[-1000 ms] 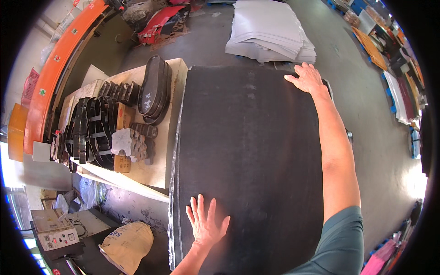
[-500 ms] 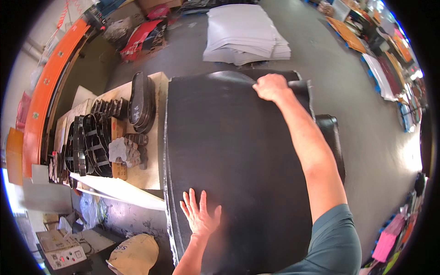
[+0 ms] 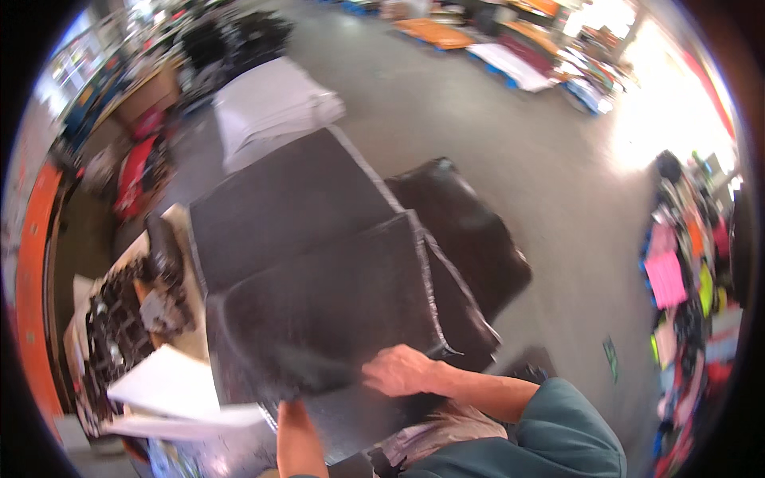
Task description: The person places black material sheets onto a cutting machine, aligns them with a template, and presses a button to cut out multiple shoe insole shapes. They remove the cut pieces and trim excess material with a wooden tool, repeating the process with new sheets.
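A large black sheet [image 3: 335, 303] with a pale, ragged side edge lies bowed over a stack of similar black sheets [image 3: 295, 179], pulled toward my body. My right hand [image 3: 402, 370] is closed on the sheet near its close side, knuckles up. My left hand [image 3: 292, 409] reaches in at the near left; past the wrist it is hidden by the sheet, so its fingers do not show. More black sheet layers [image 3: 466, 319] stick out under the right edge.
On the left, a board [image 3: 199, 307] carries dark metal-looking frames [image 3: 115, 319] and sole-shaped pieces [image 3: 163, 251]. White sheets [image 3: 171, 386] lie at its near end. A white sheet stack [image 3: 271, 103] stands beyond. A dark glossy sheet [image 3: 462, 231] lies on the right over grey floor.
My right hand has drawn the black sheet's far part back toward me, uncovering the sheet beneath. My left hand, earlier spread flat on top, is now hidden by the sheet. The view has turned right.
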Demonstrator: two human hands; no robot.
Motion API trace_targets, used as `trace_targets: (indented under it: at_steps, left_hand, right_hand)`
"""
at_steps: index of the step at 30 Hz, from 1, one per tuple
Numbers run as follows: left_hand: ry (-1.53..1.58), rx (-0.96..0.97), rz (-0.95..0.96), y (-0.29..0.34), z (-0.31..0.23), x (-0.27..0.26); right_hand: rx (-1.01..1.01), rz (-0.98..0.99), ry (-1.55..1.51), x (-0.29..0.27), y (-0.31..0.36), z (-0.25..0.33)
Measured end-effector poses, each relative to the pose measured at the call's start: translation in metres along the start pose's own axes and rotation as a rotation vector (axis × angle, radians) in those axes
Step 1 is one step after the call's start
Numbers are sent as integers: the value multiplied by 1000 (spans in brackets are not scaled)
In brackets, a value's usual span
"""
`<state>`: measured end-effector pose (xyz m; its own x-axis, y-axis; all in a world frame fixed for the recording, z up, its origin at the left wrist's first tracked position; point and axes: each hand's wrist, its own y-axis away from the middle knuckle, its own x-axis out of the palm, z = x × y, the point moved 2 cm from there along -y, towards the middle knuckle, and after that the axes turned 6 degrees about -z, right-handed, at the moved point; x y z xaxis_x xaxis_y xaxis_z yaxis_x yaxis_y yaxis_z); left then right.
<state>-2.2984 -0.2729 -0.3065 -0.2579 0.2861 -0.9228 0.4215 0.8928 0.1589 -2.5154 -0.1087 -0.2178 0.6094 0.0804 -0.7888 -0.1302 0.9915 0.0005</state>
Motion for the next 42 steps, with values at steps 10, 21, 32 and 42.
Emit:
trace_targets:
  at_steps: [10, 21, 32, 42]
  left_hand:
    - [460, 372, 220, 226, -54, 8]
    - [594, 287, 51, 250, -16, -46]
    - [736, 179, -193, 284, -17, -87]
    - [954, 390, -260, 381, -134, -133]
  right_hand:
    - [42, -335, -73, 70, 231, 190]
    - [12, -525, -208, 128, 346, 328]
    - [-49, -559, -276, 129, 480, 352]
    - [-212, -474, -505, 87, 598, 390]
